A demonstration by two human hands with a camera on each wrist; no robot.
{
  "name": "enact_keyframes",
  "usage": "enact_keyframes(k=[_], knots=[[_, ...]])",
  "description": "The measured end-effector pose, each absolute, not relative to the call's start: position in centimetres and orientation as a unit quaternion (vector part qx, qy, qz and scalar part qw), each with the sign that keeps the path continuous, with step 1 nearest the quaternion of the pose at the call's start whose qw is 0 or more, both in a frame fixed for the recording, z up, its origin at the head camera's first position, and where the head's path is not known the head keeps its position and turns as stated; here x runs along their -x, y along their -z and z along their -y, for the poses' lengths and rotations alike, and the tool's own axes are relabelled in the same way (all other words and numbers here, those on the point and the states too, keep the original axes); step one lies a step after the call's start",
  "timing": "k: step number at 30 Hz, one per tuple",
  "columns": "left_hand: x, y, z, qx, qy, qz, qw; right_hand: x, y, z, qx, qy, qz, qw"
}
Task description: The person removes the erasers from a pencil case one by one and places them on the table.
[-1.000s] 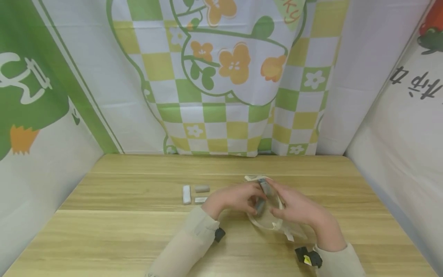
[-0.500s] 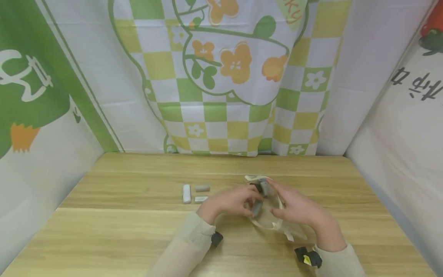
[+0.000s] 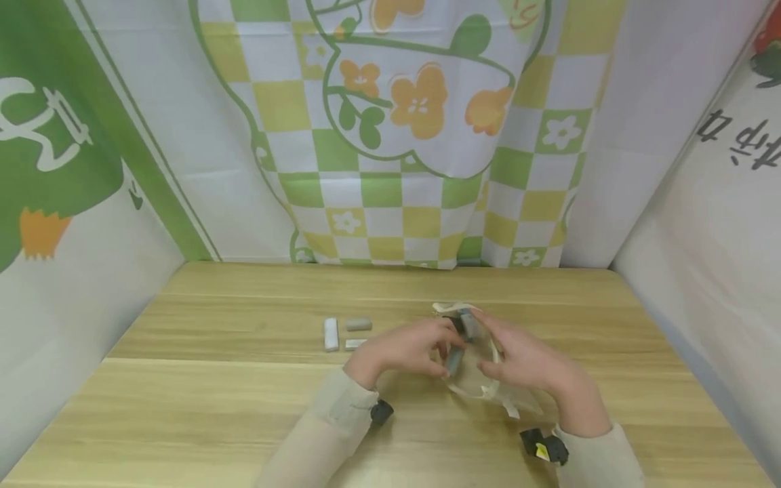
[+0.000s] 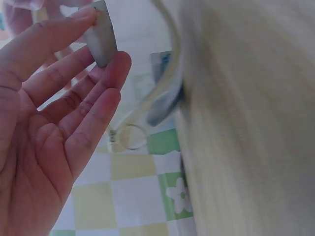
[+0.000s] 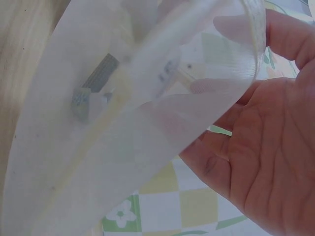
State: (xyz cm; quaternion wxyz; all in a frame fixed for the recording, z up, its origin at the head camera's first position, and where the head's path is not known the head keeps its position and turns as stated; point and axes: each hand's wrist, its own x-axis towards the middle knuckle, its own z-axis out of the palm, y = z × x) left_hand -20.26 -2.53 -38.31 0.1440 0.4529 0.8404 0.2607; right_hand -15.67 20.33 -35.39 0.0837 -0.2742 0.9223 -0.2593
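Note:
My left hand (image 3: 417,347) pinches a small grey block (image 4: 102,39) between thumb and fingertips, at the mouth of a translucent zip pouch (image 5: 123,142). My right hand (image 3: 525,356) holds the pouch by its pale rim, thumb on one side and fingers on the other, so the mouth gapes. Through the film in the right wrist view show a dark grey ribbed piece (image 5: 101,73) and a pale greenish piece (image 5: 81,104). In the head view, another grey piece (image 3: 470,327) shows near the pouch's far rim.
On the wooden table (image 3: 213,407), left of the pouch, lie a white block (image 3: 331,334), a grey cylinder (image 3: 358,324) and a small pale block (image 3: 354,344) partly behind the left hand. A checkered curtain (image 3: 421,224) hangs behind the table.
My left hand has shifted slightly left with the grey block, and a dark piece now shows near the pouch's far rim. The right hand keeps its grip on the pouch. The head view tilts slightly.

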Motion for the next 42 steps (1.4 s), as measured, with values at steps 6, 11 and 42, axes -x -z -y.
enact_keyframes(k=[6,11,42], knots=[[19.8,37.0,3.0,-0.457,-0.261,-0.840,0.129,15.6,35.3,-20.4,0.275,0.258,-0.922,0.082],[19.6,36.6,3.8,-0.461,-0.271,-0.836,0.120,15.7,35.4,-20.2,0.274,0.258,-0.922,0.085],[18.7,35.0,8.5,-0.419,-0.247,-0.871,0.064,15.7,35.4,-20.4,0.270,0.256,-0.925,0.080]])
